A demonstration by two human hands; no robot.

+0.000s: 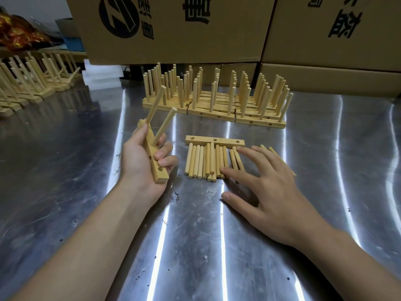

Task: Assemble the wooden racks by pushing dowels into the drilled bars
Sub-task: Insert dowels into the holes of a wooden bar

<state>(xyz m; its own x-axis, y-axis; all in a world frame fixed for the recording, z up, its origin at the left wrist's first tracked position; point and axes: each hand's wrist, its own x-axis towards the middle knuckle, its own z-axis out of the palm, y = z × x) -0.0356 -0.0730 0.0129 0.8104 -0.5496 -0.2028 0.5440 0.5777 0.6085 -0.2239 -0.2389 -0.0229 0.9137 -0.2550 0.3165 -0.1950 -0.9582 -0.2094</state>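
Left hand point(141, 164): fingers curled round a pale wooden drilled bar point(156, 170), held above the shiny steel table point(195, 246); two round dowels point(163, 127) stand in it.
Right hand point(269, 192): fingers straight and spread, resting on loose pale wooden dowels point(201, 161).
Second bare three-hole bar point(214, 140): flat, touching the pile's far ends.

- This looks like a small workshop or packing room where wooden things are made by hand
- A big shiny metal table point(65, 148) with scratches fills the lower part of the frame
- Big brown cardboard boxes point(173, 29) with black print are stacked along the top
- Many same-looking wooden racks point(213, 109) stand in rows in the middle, with more racks point(32, 83) at the upper left
- Loose dowels point(204, 161) lie in a pile by a bar with holes point(214, 141)
- The left hand point(136, 164) holds a half-made rack point(157, 177)
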